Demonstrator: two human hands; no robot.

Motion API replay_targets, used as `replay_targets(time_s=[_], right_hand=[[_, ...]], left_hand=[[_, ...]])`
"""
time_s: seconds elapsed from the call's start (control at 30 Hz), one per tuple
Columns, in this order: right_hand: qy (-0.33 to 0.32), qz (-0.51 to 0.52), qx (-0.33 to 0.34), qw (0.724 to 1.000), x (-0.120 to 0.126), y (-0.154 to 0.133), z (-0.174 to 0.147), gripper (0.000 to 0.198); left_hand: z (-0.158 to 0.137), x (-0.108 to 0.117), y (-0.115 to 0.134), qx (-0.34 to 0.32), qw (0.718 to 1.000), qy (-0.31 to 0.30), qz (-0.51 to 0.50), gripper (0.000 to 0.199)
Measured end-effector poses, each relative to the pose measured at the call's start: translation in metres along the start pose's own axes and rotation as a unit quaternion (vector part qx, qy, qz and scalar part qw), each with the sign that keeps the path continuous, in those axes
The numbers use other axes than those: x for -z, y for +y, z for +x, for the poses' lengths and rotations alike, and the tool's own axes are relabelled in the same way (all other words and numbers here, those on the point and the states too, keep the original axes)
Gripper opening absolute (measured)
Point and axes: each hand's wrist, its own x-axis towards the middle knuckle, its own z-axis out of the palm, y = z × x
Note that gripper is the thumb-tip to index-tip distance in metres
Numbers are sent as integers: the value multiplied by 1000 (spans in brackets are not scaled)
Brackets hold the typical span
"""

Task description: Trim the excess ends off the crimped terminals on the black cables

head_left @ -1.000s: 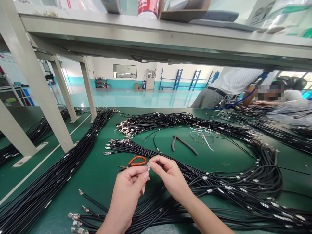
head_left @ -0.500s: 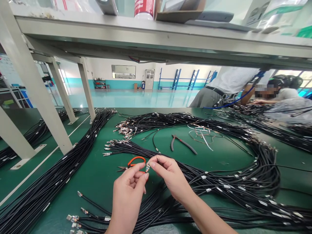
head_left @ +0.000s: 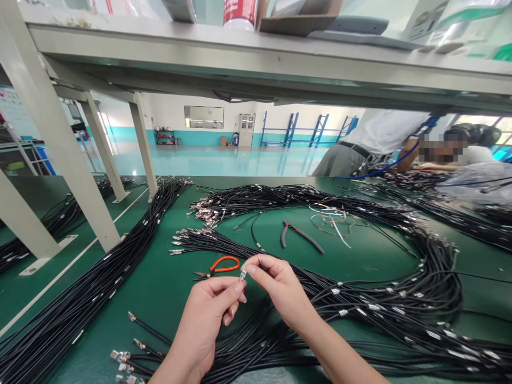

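Head view: hands (head_left: 206,314) (head_left: 282,292) pinch small shiny connector (head_left: 243,273); slender black cables (head_left: 256,346) beneath.

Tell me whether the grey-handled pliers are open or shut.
Open: the grey-handled pliers lie on the green table with their handles spread wide apart.

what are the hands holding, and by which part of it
A small metal connector: the right hand pinches its upper end, and the left hand its lower end, both between thumb and fingers.
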Motion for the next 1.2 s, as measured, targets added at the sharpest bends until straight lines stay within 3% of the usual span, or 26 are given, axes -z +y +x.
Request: replay_targets(time_s=[0.17,0.37,0.57,0.8,1.03,1.2], right_hand=[[-7,-6,-30,1000,1,0,2,24],[15,-68,24,997,3,-6,-2,15],[-28,-175,64,982,-1,-9,-5,6],[-20,-121,-36,992,-1,-9,-2,15],[-31,-57,-42,997,6,-9,1,20],[-43,-96,-37,994,7,-6,1,29]], left_hand=[[0,0,-2,-35,996,65,56,20],[0,-2,-2,-47,991,79,96,20],[1,-3,-6,-76,980,82,164,17],[-1,-6,-11,-149,944,86,280,17],[-2,-4,-7,-80,972,81,203,17],[-1,-4,-6,-19,990,76,115,25]])
